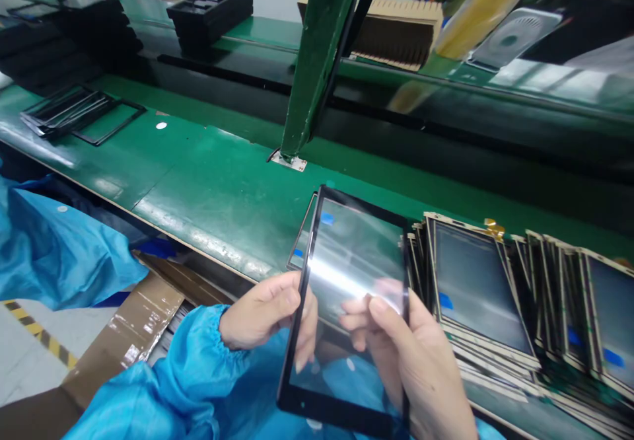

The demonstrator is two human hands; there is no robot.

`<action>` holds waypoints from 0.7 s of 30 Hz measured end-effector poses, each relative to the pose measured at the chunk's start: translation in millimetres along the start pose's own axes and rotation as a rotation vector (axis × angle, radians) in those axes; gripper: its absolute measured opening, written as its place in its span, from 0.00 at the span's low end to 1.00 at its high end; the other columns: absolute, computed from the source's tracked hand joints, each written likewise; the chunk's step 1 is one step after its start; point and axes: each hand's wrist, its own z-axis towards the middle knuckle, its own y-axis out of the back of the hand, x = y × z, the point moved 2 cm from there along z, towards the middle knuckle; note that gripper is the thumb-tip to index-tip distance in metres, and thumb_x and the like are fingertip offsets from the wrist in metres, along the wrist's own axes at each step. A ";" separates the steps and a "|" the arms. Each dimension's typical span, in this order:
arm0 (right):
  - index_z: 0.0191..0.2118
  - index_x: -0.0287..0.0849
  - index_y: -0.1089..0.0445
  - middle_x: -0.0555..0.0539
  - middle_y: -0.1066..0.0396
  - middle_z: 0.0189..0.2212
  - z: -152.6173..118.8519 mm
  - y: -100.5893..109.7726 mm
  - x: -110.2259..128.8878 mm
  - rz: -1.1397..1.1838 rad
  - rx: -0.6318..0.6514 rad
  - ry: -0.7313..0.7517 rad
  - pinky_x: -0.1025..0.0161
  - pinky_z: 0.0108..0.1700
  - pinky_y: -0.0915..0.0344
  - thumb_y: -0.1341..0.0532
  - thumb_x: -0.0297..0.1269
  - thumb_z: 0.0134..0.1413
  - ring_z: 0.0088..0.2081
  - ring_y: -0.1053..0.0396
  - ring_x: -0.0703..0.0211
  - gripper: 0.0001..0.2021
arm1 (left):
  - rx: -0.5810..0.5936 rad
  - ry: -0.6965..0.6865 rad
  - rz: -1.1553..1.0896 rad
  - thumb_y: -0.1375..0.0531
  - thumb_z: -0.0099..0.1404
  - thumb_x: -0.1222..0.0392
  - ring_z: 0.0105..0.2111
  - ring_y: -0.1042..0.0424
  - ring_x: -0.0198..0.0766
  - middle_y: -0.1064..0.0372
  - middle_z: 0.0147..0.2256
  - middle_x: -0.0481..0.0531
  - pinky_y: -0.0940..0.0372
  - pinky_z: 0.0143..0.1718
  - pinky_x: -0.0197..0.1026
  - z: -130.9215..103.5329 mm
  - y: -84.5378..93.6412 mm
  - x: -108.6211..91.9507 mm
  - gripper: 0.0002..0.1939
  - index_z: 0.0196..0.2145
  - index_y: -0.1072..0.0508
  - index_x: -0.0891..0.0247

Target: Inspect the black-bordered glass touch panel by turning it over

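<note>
The left hand (pixel 270 311) has its grip closed on the left edge of a black-framed panel (pixel 361 242), thumb at the rim and fingers showing through the clear middle. The right hand (pixel 426 361) pinches the panel's right edge, its thumb lying over the near face. Between the 2 hands, the panel is held tilted above the near edge of the worktop (pixel 222 192), with a blue tab (pixel 327 218) near its upper left corner and a bright streak of light across it.

Just behind its left edge, another panel (pixel 306 232) partly shows, with a blue tab of its own. To the right, 2 rows of framed panels lean on the green worktop: the nearer row (pixel 480 288) has a bit of yellow tape (pixel 494 228) at its top, and the farther row (pixel 611 314) runs out of view.

Beyond the panel, a green post (pixel 319 63) rises from a metal foot (pixel 292 161). Dark frames (pixel 64 113) lie overlapped at the far left, near a white round spot (pixel 161 125). Black trays (pixel 211 14) stand stacked farther back. At lower left are a cardboard box (pixel 123 334) and another person's blue sleeve (pixel 64 245).
</note>
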 end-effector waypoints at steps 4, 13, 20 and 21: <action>0.37 0.41 0.39 0.43 0.26 0.25 -1.1 -2.5 2.1 -0.003 -0.002 0.001 0.67 0.20 0.34 0.28 0.45 0.40 0.22 0.29 0.56 0.23 | 0.014 0.006 -0.015 0.47 0.68 0.49 0.16 0.34 0.27 0.39 0.21 0.43 0.31 0.29 0.36 -2.0 -0.4 -0.4 0.16 0.30 0.38 0.66; 0.35 0.42 0.38 0.46 0.27 0.23 1.3 -3.2 6.7 0.067 -0.014 0.007 0.68 0.18 0.35 0.26 0.45 0.35 0.21 0.30 0.56 0.24 | 0.000 -0.002 0.056 0.48 0.67 0.44 0.16 0.36 0.29 0.40 0.18 0.45 0.34 0.28 0.36 2.9 -5.5 5.5 0.21 0.28 0.36 0.66; 0.37 0.43 0.39 0.52 0.30 0.23 6.5 -5.8 -1.2 0.146 0.001 -0.052 0.71 0.18 0.39 0.27 0.45 0.36 0.19 0.35 0.65 0.25 | 0.030 -0.063 -0.064 0.46 0.66 0.46 0.13 0.42 0.26 0.46 0.16 0.41 0.36 0.24 0.33 3.7 -12.4 15.1 0.19 0.27 0.38 0.65; 0.37 0.43 0.39 0.52 0.30 0.23 7.7 -6.0 -2.8 0.154 0.010 -0.056 0.71 0.18 0.40 0.27 0.45 0.37 0.19 0.36 0.65 0.25 | 0.037 -0.069 -0.076 0.46 0.66 0.46 0.13 0.42 0.26 0.46 0.16 0.41 0.36 0.24 0.33 3.7 -12.3 15.6 0.19 0.27 0.38 0.65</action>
